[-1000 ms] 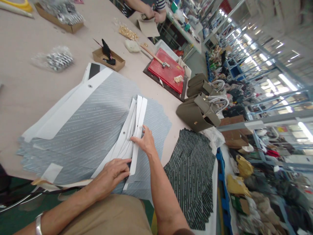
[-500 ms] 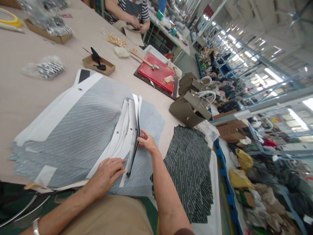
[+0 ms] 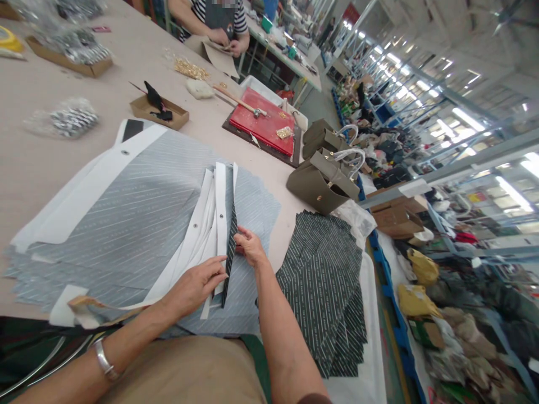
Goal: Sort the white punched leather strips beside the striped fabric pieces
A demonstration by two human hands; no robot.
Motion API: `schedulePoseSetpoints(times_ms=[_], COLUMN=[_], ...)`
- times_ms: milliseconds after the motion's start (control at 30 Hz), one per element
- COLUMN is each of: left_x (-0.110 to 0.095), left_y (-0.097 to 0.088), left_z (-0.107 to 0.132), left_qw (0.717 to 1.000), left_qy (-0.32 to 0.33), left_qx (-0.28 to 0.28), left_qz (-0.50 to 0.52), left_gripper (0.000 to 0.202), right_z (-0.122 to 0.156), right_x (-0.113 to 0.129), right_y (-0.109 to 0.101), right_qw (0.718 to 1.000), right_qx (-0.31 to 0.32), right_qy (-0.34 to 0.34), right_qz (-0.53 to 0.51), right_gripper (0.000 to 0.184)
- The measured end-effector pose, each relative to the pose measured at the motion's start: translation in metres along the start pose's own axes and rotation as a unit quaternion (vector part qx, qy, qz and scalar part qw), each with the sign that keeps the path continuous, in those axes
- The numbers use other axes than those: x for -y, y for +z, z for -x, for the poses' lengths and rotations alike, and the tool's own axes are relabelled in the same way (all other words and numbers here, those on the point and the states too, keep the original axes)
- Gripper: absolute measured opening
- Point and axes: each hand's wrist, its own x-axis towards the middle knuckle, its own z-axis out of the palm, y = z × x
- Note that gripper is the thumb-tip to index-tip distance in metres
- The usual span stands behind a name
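Striped flap [image 3: 231, 241] — pinched at right!
Right grip [image 3: 251, 248] closes on the flap's right edge; left grip [image 3: 194, 287], fingers slightly parted, meets its left — hold unclear.

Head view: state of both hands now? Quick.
Left hand: at the dark striped piece; whether it grips cannot be told.
Right hand: closed, holding the dark striped piece by its edge.

You have bright, even light on the table [image 3: 46, 174], and only soft shadows near the sheets [image 3: 130, 193], whose fine print looks slightly blurred. The lamps [image 3: 468, 119] at upper right are burnt to white. Small glints show on the plastic bag [image 3: 74, 118] at left. Your view is tilted; toward the right edge, the heaps [image 3: 463, 342] look stretched and out of focus
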Motion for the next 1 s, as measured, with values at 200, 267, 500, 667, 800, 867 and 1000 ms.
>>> schedulePoseSetpoints(times_ms=[200,267,500,667,800,867,1000], left_x=[0.007,0.010,0.003,-0.022,-0.025,-0.023,-0.021], left_y=[0.002,0.001,-0.010,-0.024,-0.027,-0.027,-0.028], left_z=[0.005,0.006,0.011,0.012,0.009,0.009,0.012], left_qw=[0.999,0.999,0.993,0.987,0.977,0.972,0.962], left_qy=[-0.040,-0.048,0.005,0.115,0.169,0.186,0.198], left_qx=[-0.011,-0.018,-0.114,-0.108,-0.088,-0.084,-0.087], left_qz=[0.009,0.015,0.011,-0.018,-0.090,-0.121,-0.165], left_gripper=[0.029,0.031,0.037,0.037,0.038,0.040,0.039], right_z=[0.014,0.030,0.134,0.190,0.190,0.182,0.166], right_x=[0.004,0.014,0.066,0.083,0.084,0.082,0.077], right_y=[-0.021,-0.048,-0.196,-0.241,-0.161,-0.097,0.000], right_qw=[0.989,0.969,0.862,0.723,0.797,0.866,0.815], right_qx=[-0.113,-0.194,-0.439,-0.543,-0.414,-0.221,0.035], right_qy=[-0.083,-0.135,-0.141,-0.061,-0.146,-0.216,-0.345], right_qz=[0.036,0.066,0.211,0.422,0.414,0.394,0.463], right_gripper=[0.037,0.036,0.049,0.061,0.049,0.030,0.023])
